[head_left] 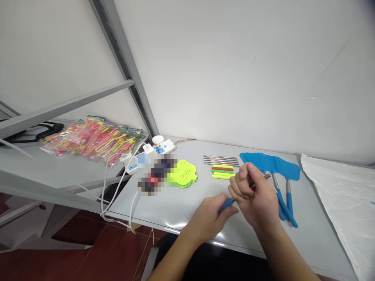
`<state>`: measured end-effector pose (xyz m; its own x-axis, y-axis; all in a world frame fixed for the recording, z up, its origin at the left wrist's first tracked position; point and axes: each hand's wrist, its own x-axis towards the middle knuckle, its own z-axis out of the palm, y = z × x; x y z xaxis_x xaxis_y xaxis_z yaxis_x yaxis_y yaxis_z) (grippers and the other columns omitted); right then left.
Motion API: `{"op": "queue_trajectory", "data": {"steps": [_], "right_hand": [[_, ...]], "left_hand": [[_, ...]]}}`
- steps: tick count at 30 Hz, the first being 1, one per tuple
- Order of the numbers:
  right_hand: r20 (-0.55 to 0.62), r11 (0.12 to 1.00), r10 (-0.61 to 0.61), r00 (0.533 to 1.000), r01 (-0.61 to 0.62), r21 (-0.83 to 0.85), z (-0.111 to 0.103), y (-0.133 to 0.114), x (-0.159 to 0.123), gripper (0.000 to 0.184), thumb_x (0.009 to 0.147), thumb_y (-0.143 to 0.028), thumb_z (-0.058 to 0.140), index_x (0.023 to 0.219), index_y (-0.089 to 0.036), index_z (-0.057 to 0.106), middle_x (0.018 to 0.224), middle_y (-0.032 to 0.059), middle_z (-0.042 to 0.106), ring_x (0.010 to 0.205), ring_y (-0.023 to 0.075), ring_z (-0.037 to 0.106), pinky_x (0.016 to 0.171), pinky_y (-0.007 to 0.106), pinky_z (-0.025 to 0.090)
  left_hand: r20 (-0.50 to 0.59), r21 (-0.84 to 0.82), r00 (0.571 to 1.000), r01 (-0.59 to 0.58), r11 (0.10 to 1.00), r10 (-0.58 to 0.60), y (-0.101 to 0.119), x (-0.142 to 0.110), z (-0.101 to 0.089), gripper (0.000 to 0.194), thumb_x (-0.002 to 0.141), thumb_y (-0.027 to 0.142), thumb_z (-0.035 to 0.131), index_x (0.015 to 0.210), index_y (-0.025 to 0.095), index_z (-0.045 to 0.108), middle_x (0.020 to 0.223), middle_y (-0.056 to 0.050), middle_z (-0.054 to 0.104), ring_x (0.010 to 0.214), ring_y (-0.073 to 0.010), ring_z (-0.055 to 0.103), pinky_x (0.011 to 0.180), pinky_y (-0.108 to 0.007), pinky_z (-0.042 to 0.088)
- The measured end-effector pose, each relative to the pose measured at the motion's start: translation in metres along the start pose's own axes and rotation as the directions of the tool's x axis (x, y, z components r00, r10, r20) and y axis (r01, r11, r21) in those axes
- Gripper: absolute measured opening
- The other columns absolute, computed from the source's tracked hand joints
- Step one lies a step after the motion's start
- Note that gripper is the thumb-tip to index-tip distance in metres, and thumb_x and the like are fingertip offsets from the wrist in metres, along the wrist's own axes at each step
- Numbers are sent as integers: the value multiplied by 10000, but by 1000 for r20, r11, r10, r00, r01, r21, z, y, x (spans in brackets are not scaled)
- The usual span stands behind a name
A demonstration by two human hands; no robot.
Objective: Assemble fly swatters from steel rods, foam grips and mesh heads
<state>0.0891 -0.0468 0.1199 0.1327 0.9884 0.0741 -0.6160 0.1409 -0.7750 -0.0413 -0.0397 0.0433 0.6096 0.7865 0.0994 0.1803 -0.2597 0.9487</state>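
Observation:
My left hand (206, 216) is closed round a blue handle (225, 204). My right hand (258, 195) makes a fist about a thin metal rod (267, 176), whose end sticks out past the thumb side. The two hands almost meet, and the rod seems to run into the handle between them. Just right of my right hand lie several blue fly swatters (288, 168) with metal shafts and blue grips. Behind my hands are a row of metal rods (221, 160) and several yellow, red and green handles (222, 171). Further left rests a stack of yellow-green swatter heads (184, 173).
Power strips (164, 147) with white cables (117, 187) stand at the table's left end, beside a pixelated dark item (158, 175). Bagged colourful goods (99, 136) lie on a left surface behind a metal frame (125, 58). White sheeting (336, 187) covers the right.

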Motion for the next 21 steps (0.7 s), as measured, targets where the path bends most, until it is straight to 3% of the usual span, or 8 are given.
{"op": "queue_trajectory", "data": {"steps": [3,6,8,11,16,21], "right_hand": [[-38,993,-32,999,36,113,7,-7,-1,369,986,-390,387,695,-211,528,444,-92,174,404,79,116,379,197,206],[-74,983,-86,993,97,156,11,-3,0,400,991,-430,357,684,-218,501,441,-92,163,400,82,90,374,199,192],[-79,981,-107,991,118,155,15,3,0,417,993,-448,338,679,-220,491,439,-91,167,397,83,89,374,200,195],[-64,979,-117,991,126,159,22,12,-4,429,993,-458,320,671,-223,479,438,-90,171,391,83,109,383,204,218],[37,982,-147,988,141,127,31,19,-16,395,991,-423,331,681,-232,482,436,-89,187,386,87,185,430,223,290],[128,987,-151,980,141,83,36,23,-20,374,1002,-360,304,728,-237,528,441,-81,256,383,90,230,448,245,323]], "left_hand": [[-29,-369,999,15,929,-28,2,-2,-12,409,934,549,439,947,180,614,685,2,535,533,-111,443,501,-230,346],[-98,-740,994,-36,671,-55,4,3,-19,577,936,640,292,1011,153,593,814,-63,582,627,-151,531,535,-264,445],[-110,-864,988,-43,501,-105,6,6,-21,590,929,658,285,974,150,584,825,-79,585,736,-187,555,619,-307,491],[-91,-931,976,-13,366,-198,12,8,-23,581,907,688,311,904,167,566,752,-49,560,705,-175,540,623,-304,496],[-68,-944,963,22,328,-260,19,6,-22,605,878,730,317,850,173,551,699,-27,543,616,-152,529,563,-289,504],[-13,-960,964,63,274,-266,22,1,-21,571,898,703,311,852,181,538,622,4,539,462,-121,501,382,-224,441]]}}
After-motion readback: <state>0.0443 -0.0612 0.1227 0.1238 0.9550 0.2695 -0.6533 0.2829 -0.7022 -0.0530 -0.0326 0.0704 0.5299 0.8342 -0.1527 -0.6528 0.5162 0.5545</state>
